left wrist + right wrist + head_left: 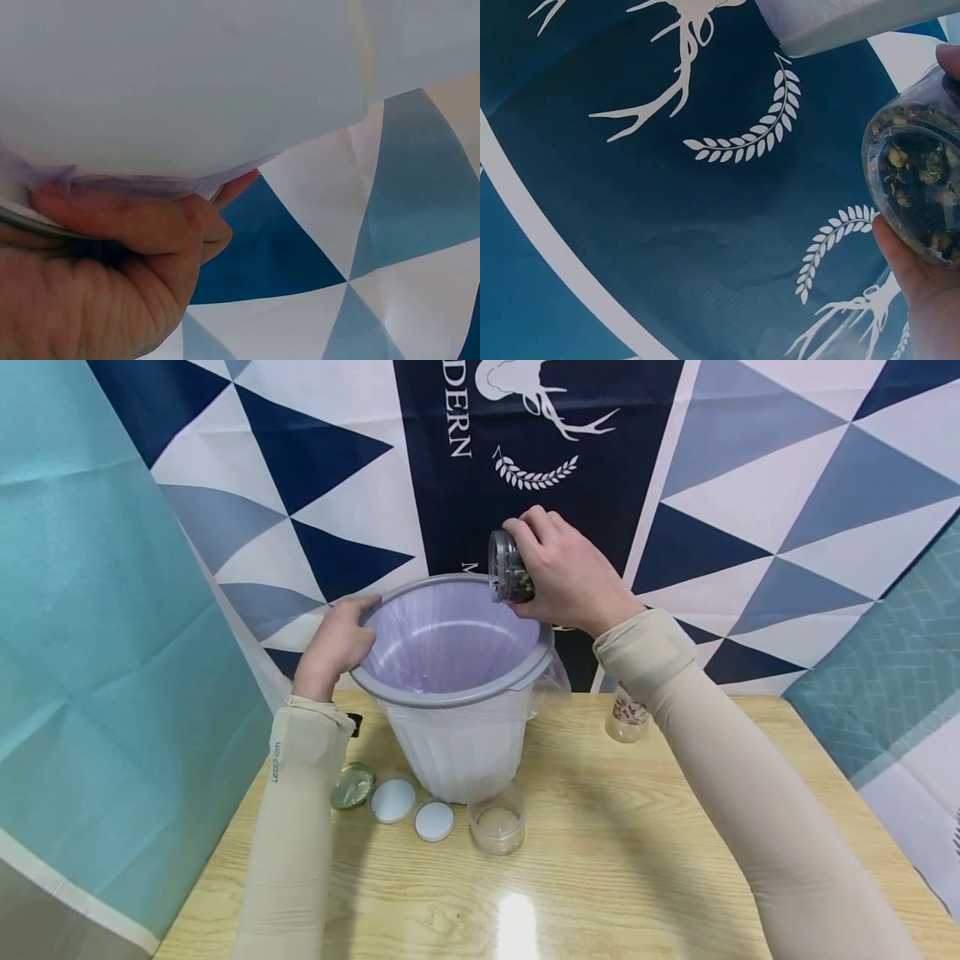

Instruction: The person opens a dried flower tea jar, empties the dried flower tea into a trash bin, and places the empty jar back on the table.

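A white trash can (pixel 457 752) with a grey rim and a thin purplish liner stands on the table. My left hand (pixel 335 639) grips the left of its rim; the left wrist view shows fingers (pixel 150 225) curled against the liner below the rim. Above the can's right rim, my right hand (pixel 573 572) holds a clear jar (pixel 510 568) tipped on its side, mouth towards the can's opening. Through the jar's base in the right wrist view, dried flower buds (pixel 930 169) show inside. No lid is on the jar.
In front of the can lie a greenish lid (pixel 352 786), two white round lids, one of them this small one (pixel 434 822), and an uncovered clear jar (pixel 498 827). Another clear jar (pixel 626 717) with reddish contents stands behind my right forearm. A patterned cloth (pixel 345 435) hangs behind.
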Tool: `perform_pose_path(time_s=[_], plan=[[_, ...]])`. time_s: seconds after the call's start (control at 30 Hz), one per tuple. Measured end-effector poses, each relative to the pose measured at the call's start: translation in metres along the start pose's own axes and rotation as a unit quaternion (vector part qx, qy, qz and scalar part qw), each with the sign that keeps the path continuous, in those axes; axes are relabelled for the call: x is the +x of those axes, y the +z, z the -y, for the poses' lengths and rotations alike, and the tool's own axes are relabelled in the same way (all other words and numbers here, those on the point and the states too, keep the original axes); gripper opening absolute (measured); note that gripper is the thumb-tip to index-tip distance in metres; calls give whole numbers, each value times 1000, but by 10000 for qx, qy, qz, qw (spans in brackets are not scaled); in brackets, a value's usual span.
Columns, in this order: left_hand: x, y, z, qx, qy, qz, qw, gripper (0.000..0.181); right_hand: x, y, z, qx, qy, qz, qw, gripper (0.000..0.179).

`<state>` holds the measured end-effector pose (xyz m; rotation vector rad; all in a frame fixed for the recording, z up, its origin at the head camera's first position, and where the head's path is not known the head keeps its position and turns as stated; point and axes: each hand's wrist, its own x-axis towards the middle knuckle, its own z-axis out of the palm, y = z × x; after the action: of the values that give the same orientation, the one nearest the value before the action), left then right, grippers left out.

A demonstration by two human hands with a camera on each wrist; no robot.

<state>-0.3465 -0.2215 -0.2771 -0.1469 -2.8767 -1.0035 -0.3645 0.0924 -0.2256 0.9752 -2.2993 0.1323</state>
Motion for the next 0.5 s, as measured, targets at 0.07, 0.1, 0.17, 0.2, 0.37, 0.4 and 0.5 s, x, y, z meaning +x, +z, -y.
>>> perform_pose_path(time_s=[0.07, 0.1, 0.17, 0.2, 0.37, 0.4, 0.5], plan=[[0, 0, 0, -11, -24, 9, 10000, 67, 1, 0, 1, -82, -110, -18, 9999, 86], [0, 0, 0, -14, -36, 18, 10000, 67, 2, 0, 2, -123, -171, -28, 9998, 85], [0, 0, 1, -12, -39, 24, 10000, 67, 4, -1, 3, -224, -292, -35, 9993, 83], [0, 0, 1, -4, -39, 20, 10000, 67, 5, -1, 3, -295, -337, -33, 9990, 82], [1, 0, 1, 24, -37, 5, 10000, 68, 7, -2, 4, -703, -521, -32, 9962, 81], [1, 0, 1, 25, -43, 2, 10000, 68, 8, -1, 4, -734, -530, -42, 9959, 81], [1, 0, 1, 31, -37, -11, 10000, 68, 7, -1, 3, -682, -499, -53, 9964, 81]])
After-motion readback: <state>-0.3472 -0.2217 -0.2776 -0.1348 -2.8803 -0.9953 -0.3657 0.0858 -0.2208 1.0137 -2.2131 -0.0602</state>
